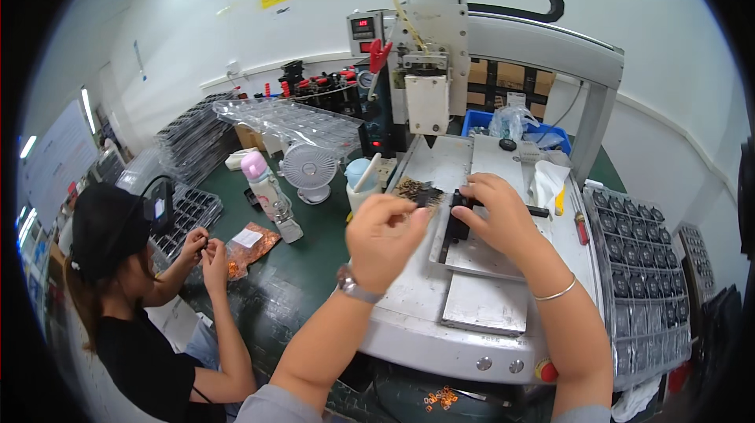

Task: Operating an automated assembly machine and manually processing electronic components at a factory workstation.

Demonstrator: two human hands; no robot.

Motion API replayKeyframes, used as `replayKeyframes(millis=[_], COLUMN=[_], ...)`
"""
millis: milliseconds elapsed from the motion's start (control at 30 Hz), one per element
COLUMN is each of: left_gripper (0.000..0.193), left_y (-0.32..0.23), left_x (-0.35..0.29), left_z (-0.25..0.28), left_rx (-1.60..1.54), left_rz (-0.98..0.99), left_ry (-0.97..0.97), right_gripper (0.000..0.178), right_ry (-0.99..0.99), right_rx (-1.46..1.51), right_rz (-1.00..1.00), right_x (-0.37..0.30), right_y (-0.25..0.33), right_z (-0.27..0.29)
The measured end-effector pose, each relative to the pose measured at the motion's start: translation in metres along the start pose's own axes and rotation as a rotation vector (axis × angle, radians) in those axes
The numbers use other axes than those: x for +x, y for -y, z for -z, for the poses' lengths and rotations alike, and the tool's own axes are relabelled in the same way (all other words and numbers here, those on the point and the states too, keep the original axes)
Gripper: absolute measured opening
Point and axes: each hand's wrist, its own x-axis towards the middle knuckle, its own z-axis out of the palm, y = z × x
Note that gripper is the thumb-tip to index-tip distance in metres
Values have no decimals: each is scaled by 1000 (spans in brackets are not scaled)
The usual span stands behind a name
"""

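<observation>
Left hand: the left hand (385, 238) is raised over the machine (409, 338), thumb and fingertips pinched narrowly on a small dark piece (425, 196).
Small dark piece: held in the air left of the block; its exact shape is hard to make out at this size.
Right hand: the right hand (497, 211) is curved with thumb and fingers apart at the top of a black block (457, 225); I cannot tell whether it grips or only steadies it.
Black block: near the left edge of a metal plate (487, 261) on the machine.
Speckled patch: a brown, dark-flecked patch (408, 187) lies just beyond the small dark piece.
Machine's right edge: a clear tray (649, 350) of black parts sits beside it, near a red-handled tool (582, 230).
Machine's front edge: a red button (546, 369) at the right corner.
Desk: on the green desk (303, 289), a fan (309, 167) and a pink-capped bottle (264, 188) stand left of the machine.
Desk's left edge: a co-worker (149, 352) sits with both hands together beside a bag of orange bits (259, 246).
</observation>
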Motion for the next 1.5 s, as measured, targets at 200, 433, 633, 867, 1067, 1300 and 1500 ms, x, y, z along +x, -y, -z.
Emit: replayKeyframes(millis=[200,433,633,867,1067,1300,1500], left_gripper=[11,18,27,16,46,106,93], left_y=[24,58,43,-14,79,85,89], left_x=[-41,-139,-120,23,37,28,35], left_z=[105,215,188,8,-17,-32,-30], left_rx=[465,1284,1057,609,926,781,685], left_rz=[71,312,300,-169,198,460,373], left_ry=[-95,364,316,326,416,807,510], right_gripper=[30,28,31,45,43,54,58], right_ry=[-43,10,48,126,212,28,-132], right_rx=[-235,-155,-176,-335,-476,-594,-668], right_rz=[102,78,-13,-166,-195,-673,-500], right_x=[-8,-5,-12,-33,-124,-277,-293], right_y=[-6,-1,7,37,160,132,111], right_z=[3,1,10,65,106,65,47])
